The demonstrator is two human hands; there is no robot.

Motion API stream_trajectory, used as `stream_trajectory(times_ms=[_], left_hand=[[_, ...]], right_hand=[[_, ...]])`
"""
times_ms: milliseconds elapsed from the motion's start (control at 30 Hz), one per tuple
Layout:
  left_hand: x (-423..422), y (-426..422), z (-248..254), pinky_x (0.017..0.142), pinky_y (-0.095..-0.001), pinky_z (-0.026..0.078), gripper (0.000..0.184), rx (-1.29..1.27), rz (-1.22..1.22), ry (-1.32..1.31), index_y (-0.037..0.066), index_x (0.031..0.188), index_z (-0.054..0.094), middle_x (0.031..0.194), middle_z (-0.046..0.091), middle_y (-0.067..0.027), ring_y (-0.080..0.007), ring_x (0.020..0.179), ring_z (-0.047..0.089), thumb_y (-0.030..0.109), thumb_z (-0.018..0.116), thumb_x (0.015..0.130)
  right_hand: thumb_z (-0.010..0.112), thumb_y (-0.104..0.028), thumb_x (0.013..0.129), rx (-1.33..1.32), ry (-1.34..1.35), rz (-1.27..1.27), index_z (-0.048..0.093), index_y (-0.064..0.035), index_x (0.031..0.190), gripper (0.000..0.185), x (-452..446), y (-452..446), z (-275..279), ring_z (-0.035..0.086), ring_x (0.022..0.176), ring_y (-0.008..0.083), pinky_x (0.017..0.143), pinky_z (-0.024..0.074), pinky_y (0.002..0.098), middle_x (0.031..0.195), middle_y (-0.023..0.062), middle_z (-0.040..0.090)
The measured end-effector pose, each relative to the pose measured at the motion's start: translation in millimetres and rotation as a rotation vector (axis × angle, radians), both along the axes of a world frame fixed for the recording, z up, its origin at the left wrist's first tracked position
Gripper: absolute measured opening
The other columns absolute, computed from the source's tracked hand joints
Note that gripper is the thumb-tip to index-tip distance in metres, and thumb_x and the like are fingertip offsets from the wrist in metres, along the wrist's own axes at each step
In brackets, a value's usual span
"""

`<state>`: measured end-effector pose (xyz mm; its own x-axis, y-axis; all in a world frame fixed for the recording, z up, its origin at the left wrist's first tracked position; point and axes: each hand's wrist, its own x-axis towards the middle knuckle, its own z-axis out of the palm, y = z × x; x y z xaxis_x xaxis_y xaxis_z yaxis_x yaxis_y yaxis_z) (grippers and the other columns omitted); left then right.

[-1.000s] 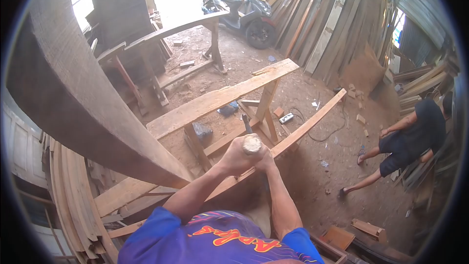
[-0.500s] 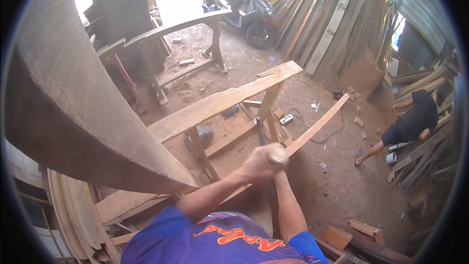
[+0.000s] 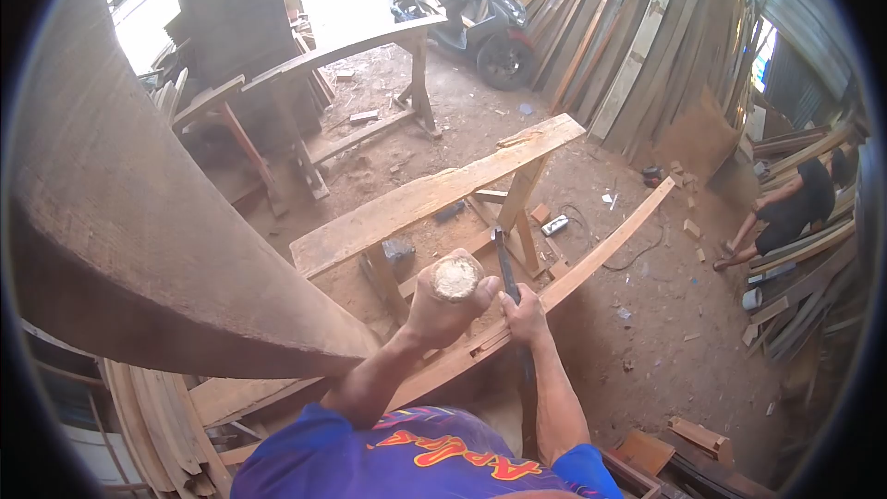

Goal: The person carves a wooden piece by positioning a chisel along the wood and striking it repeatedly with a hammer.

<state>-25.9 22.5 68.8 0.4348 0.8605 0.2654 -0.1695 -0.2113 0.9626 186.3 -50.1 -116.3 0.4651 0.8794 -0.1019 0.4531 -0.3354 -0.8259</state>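
My left hand (image 3: 432, 316) is wrapped round a wooden mallet (image 3: 456, 278), whose pale round end faces up at me. It is raised to the left of my right hand (image 3: 527, 316). My right hand is closed over the long curved timber (image 3: 587, 263); what its fingers hold is too small to make out. A dark metal bar (image 3: 506, 263) stands up right by my right thumb, and I cannot tell whether the hand touches it. Just left of that hand, a narrow slot (image 3: 488, 344) is cut into the timber, which slants from my body toward the far right.
Beyond my hands stands a rough plank bench (image 3: 407, 208). A huge curved wooden piece (image 3: 166, 249) rises close on my left. A power strip (image 3: 554, 225) with a cord lies on the dirt floor. At right, a person (image 3: 799, 208) bends by stacked boards. Behind is a parked scooter (image 3: 480, 28).
My left hand and the mallet have moved left, away from my right hand, which they covered before. The slot now shows. The view has shifted slightly, and the person at right has shifted legs.
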Motion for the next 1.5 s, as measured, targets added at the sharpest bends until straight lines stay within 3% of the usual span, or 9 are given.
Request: stream_trajectory(times_ms=[200,300,467,833,967,1100,1133,1333,1500], left_hand=[[1.5,-13.2,-1.7,0.059,-0.0261,0.045,0.012,-0.12,-0.129,0.025,0.004,0.086,0.063,0.077,0.058,0.0032,-0.0061,0.069,0.053,0.006,0.075,0.089],[-1.1,-12.2,-1.8,0.059,-0.0271,0.046,0.013,0.013,-0.153,0.053,0.004,0.086,0.063,0.078,0.058,0.0025,-0.0065,0.069,0.053,0.007,0.075,0.088],[-2.5,-10.4,-7.4,0.06,-0.028,0.046,0.018,-0.002,-0.135,0.077,0.003,0.082,0.063,0.072,0.058,0.0007,-0.006,0.067,0.052,0.011,0.077,0.09],[0.5,7.1,-53.0,0.058,-0.0253,0.049,0.016,-0.259,-0.205,-0.12,0.006,0.093,0.064,0.076,0.062,0.0024,-0.006,0.067,0.059,0.015,0.076,0.093],[16.1,17.6,-57.1,0.055,-0.0259,0.052,0.021,-0.224,-0.158,-0.385,0.006,0.105,0.06,0.08,0.065,-0.0019,-0.0098,0.065,0.062,0.008,0.075,0.091],[33.1,24.1,-43.5,0.05,-0.0239,0.052,0.013,-0.216,-0.258,-0.421,0.004,0.097,0.059,0.071,0.064,-0.0041,-0.0096,0.058,0.062,0.013,0.069,0.097],[36.1,16.6,-31.8,0.057,-0.0288,0.047,0.025,-0.27,-0.199,-0.267,0.009,0.105,0.052,0.075,0.051,-0.0009,-0.0111,0.063,0.052,0.017,0.072,0.094],[59.8,8.9,-26.8,0.052,-0.0259,0.047,0.018,-0.112,-0.32,-0.207,0.005,0.098,0.058,0.07,0.056,-0.0014,-0.0102,0.059,0.056,0.016,0.073,0.095],[62.3,-9.6,-29.7,0.05,-0.0244,0.047,0.018,-0.297,-0.365,-0.204,0.004,0.095,0.062,0.07,0.061,-0.0017,-0.0092,0.057,0.058,0.017,0.075,0.095]], right_hand=[[0.066,-0.028,0.096,0.096,0.073,-0.051,0.065,0.002,0.104,0.031,-12.4,-10.6,20.0,0.068,0.084,0.0308,0.08,0.0524,0.0435,0.084,0.0179,0.068],[0.063,-0.022,0.097,0.239,0.11,-0.192,0.062,0.002,0.105,0.026,-26.7,-28.9,15.3,0.066,0.07,0.0231,0.065,0.0537,0.0394,0.077,0.0113,0.064],[0.057,-0.014,0.101,0.424,0.541,-0.439,0.053,-0.0007,0.108,0.016,-65.1,-89.4,36.2,0.05,0.044,0.0069,0.037,0.04,0.0231,0.07,0.0017,0.053],[0.054,-0.013,0.1,0.312,0.524,-0.697,0.05,-0.0044,0.102,0.01,-101.2,-187.3,6.9,0.05,0.047,0.0096,0.041,0.0433,0.0258,0.07,0.0019,0.051],[0.057,-0.023,0.102,0.428,0.811,-0.725,0.049,-0.0088,0.107,0.016,-103.0,-209.8,6.0,0.049,0.05,0.0087,0.042,0.0414,0.025,0.071,-0.0009,0.047],[0.059,-0.023,0.103,0.431,0.868,-0.75,0.049,-0.0101,0.107,0.016,-106.9,-216.8,11.2,0.05,0.054,0.0085,0.046,0.0419,0.0228,0.078,0.0024,0.054],[0.058,-0.022,0.102,0.409,0.839,-0.773,0.049,-0.009,0.106,0.016,-107.3,-215.6,13.9,0.05,0.054,0.0085,0.046,0.0423,0.023,0.078,0.0029,0.053],[0.057,-0.019,0.101,0.4,0.765,-0.822,0.05,-0.0069,0.103,0.015,-110.3,-212.0,14.8,0.049,0.053,0.0082,0.045,0.0423,0.0234,0.077,0.0035,0.052],[0.057,-0.018,0.1,0.417,0.739,-0.865,0.049,-0.0071,0.102,0.014,-107.2,-214.9,11.4,0.049,0.053,0.0081,0.045,0.043,0.0237,0.077,0.0034,0.052]])
